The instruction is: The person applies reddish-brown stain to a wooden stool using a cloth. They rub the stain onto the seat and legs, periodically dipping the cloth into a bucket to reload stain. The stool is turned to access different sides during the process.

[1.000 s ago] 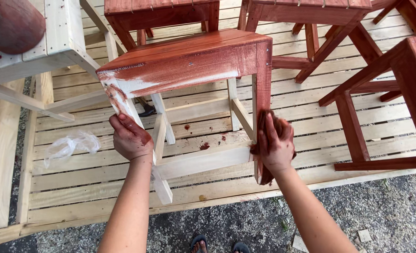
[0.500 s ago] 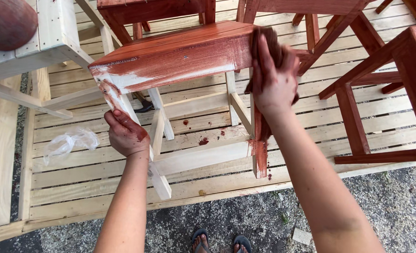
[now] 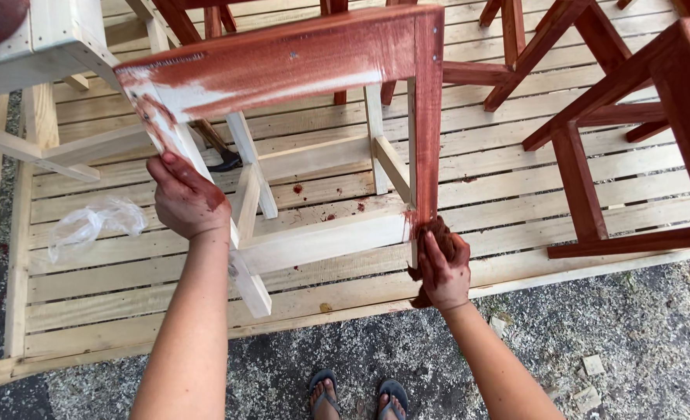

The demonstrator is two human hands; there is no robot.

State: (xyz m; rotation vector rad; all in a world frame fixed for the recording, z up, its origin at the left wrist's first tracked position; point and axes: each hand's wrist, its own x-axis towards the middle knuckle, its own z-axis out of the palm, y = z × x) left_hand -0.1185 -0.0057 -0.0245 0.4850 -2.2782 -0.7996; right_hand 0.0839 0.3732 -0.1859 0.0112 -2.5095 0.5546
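A wooden stool [image 3: 306, 140] stands tipped on the slatted wooden platform [image 3: 516, 202], near the platform's front edge. Its top rail is coated red-brown over most of its length; a pale bare strip runs along the lower edge and the left end is only smeared. The right front leg [image 3: 425, 117] is stained red-brown from top to bottom. The left front leg [image 3: 205, 210], the lower crossbar [image 3: 322, 241] and the inner legs are bare pale wood.

Left hand [image 3: 185, 198]: fingers closed around the left front leg, just below the rail. Hand is smeared with red-brown stain across the back and knuckles.

Right hand [image 3: 442, 268]: fingers clenched on a stain-soaked rag [image 3: 430, 233], dark red-brown. The rag is pressed against the foot of the right front leg, where the leg meets the lower crossbar. Hand is also stained.

Red-brown drips [image 3: 314, 206] mark the slats under the stool. A crumpled piece of clear plastic [image 3: 92, 222] lies on the platform toward its left edge. A dark tool head [image 3: 224, 162] is partly visible behind the left leg; its kind cannot be told.

Stained red-brown stools [image 3: 594, 148] stand along the right and back edges of the platform. An unstained pale one [image 3: 42, 47] sits at the back left corner.

Gravel ground [image 3: 617, 342] lies in front of the platform, with small wood scraps. The person's feet in flip-flops [image 3: 357, 393] show at the bottom.
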